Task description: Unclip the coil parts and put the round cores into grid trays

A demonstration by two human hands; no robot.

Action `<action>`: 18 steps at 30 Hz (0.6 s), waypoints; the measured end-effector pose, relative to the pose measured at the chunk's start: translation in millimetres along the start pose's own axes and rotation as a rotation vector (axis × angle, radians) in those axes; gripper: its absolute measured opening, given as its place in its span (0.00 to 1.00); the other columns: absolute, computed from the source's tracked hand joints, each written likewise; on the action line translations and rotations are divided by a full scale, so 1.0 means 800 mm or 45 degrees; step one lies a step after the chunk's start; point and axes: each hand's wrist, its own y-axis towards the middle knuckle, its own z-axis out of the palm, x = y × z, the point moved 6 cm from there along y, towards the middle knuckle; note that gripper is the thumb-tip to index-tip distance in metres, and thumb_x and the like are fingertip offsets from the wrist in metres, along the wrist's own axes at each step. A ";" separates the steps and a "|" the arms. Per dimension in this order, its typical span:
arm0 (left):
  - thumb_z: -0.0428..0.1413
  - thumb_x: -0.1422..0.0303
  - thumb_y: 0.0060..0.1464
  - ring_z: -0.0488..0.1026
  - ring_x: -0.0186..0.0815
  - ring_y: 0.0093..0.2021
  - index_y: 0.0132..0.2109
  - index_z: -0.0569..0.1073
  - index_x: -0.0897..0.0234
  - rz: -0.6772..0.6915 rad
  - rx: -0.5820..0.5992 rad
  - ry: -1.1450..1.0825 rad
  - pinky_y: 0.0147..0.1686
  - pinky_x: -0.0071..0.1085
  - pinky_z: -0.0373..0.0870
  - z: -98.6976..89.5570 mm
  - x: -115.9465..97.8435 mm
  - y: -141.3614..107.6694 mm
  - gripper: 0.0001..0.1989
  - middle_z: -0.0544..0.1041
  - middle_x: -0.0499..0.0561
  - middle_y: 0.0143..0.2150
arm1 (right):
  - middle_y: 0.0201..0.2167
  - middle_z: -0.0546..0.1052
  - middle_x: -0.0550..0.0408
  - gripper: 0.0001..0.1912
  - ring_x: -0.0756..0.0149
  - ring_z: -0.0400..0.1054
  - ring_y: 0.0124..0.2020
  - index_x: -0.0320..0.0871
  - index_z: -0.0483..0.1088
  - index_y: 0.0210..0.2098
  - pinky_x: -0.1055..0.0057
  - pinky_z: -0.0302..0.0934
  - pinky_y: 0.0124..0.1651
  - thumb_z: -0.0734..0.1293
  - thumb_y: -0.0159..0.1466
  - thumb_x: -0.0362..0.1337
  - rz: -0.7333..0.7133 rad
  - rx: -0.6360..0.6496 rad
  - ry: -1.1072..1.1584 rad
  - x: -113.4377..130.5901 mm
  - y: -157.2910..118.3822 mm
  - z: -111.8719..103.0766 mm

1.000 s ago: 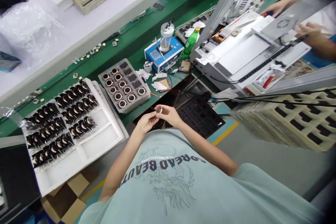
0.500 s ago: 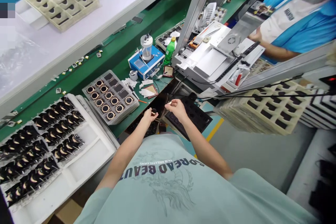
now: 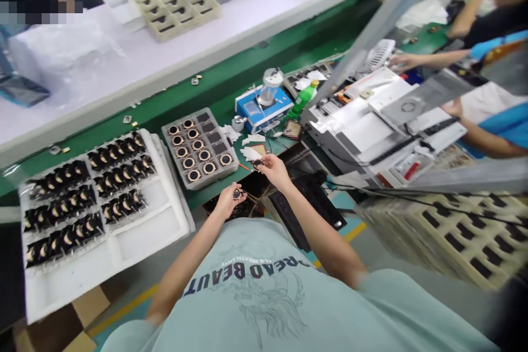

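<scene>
My left hand [image 3: 231, 199] is closed on a small round watch part [image 3: 236, 194], held just beyond my shirt. A little higher and to the right, my right hand [image 3: 273, 169] pinches a dark round piece [image 3: 258, 164] by its edge. Ahead of my hands, on the green bench [image 3: 249, 173], stands a clear compartment tray [image 3: 201, 180] with several gold-rimmed round cases and some dark squares in its cells. Paper scraps [image 3: 251, 154] and an orange stick [image 3: 245, 166] lie beside it.
A white tray [image 3: 144, 236] of black parts is at the left. Behind the bench stand a blue box [image 3: 264, 115], a green bottle [image 3: 303, 98] and a white machine [image 3: 355, 121]. Cream trays [image 3: 454, 231] are stacked at the right. A co-worker's arms reach in at the upper right.
The view has swung left. My right hand has moved up from my left hand and now shows a dark round piece. The co-worker's arm has reached toward the machine.
</scene>
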 end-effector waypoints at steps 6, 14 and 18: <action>0.61 0.78 0.50 0.80 0.38 0.33 0.46 0.70 0.66 0.188 0.050 0.104 0.32 0.31 0.76 -0.060 -0.024 -0.070 0.16 0.76 0.54 0.35 | 0.42 0.77 0.47 0.13 0.57 0.70 0.45 0.41 0.76 0.44 0.63 0.61 0.52 0.62 0.64 0.33 -0.526 0.291 -0.762 0.095 0.068 0.117; 0.62 0.74 0.48 0.79 0.36 0.31 0.45 0.67 0.65 0.269 0.028 0.149 0.22 0.22 0.66 -0.101 -0.044 -0.112 0.17 0.79 0.56 0.38 | 0.43 0.76 0.40 0.16 0.53 0.66 0.48 0.36 0.77 0.43 0.63 0.59 0.51 0.57 0.66 0.25 -0.827 0.550 -1.538 0.100 0.088 0.205; 0.60 0.74 0.49 0.76 0.31 0.28 0.43 0.71 0.68 0.310 0.037 0.183 0.20 0.22 0.61 -0.104 -0.054 -0.114 0.12 0.80 0.56 0.37 | 0.47 0.76 0.39 0.19 0.53 0.66 0.51 0.35 0.76 0.49 0.62 0.60 0.55 0.56 0.67 0.26 -0.973 0.539 -1.488 0.072 0.065 0.199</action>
